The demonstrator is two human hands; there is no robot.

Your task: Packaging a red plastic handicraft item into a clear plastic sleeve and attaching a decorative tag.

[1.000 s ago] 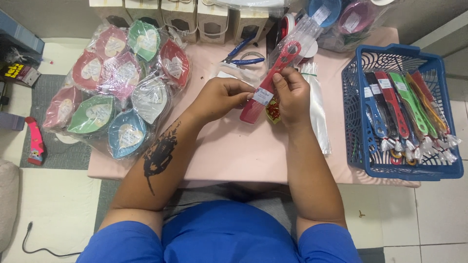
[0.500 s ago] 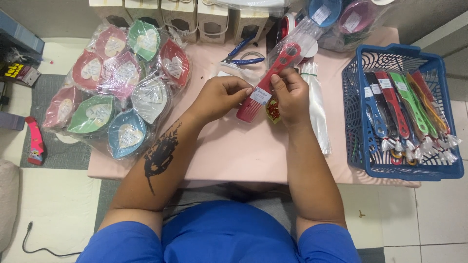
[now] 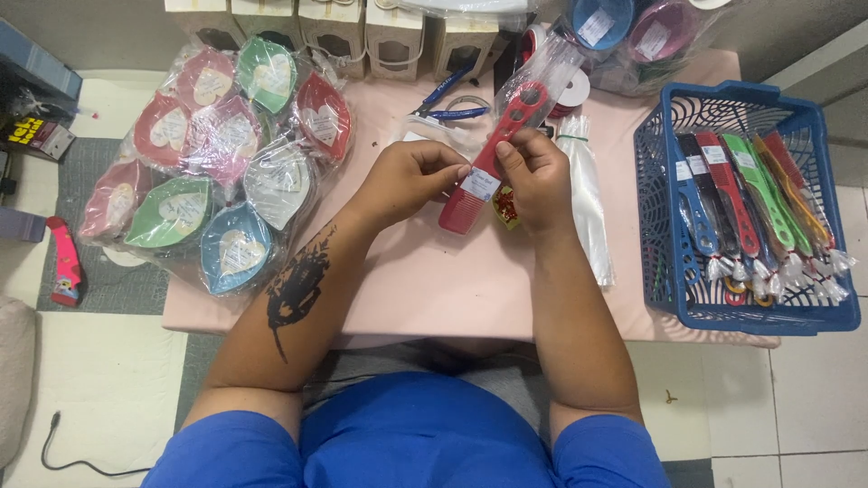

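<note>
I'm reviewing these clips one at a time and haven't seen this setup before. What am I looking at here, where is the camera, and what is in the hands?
There is no machine: a person works with two bare hands, filmed by a camera worn on the head, looking down. Both hands meet over a pink table. The left hand and right hand together hold a red comb with a small white label, its handle end inside a clear plastic sleeve. To the left lies a heap of wrapped heart-shaped dishes in several colours. To the right stands a blue basket holding bagged combs. A stack of clear sleeves lies beside the right hand, and blue-handled pliers lie further back.
</note>
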